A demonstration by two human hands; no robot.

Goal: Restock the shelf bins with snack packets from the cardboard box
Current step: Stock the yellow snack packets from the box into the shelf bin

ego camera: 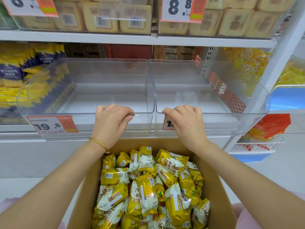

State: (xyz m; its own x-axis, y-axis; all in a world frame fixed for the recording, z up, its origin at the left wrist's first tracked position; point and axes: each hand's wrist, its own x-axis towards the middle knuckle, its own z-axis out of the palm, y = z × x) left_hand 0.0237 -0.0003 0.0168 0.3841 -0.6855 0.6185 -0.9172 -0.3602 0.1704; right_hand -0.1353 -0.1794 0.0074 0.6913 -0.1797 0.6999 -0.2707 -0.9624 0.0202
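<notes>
The left hand (113, 121) grips the front rim of the left bin (79, 113), fingers curled over the edge and thumb against the outer face. The right hand (184, 124) holds the front rim of the right bin (231, 113) the same way, near that bin's left corner. The two clear bins stand side by side on the shelf, their rounded inner corners just beside each other with a thin gap between. Both are open-topped, with low front walls and taller side walls, and their pale floors show through the plastic. Open space lies between the bin tops and the upper shelf (99, 38).

The box (82, 195) sits right below the bins between the forearms, its top open and its far edge under the bins' front faces. Yellow-and-white packets (148, 187) are heaped loosely in it, reaching close to its rim.

A price tag (51, 124) reading 19.8 hangs on the left bin's front, well left of the left hand. A second tag (167, 123) on the right bin is mostly hidden behind the right hand. A gold bangle (99, 142) circles the left wrist. Yellow and blue packs (24, 76) crowd against the left bin's outer wall. At far right a wire basket (257, 146) holds an orange pack.
</notes>
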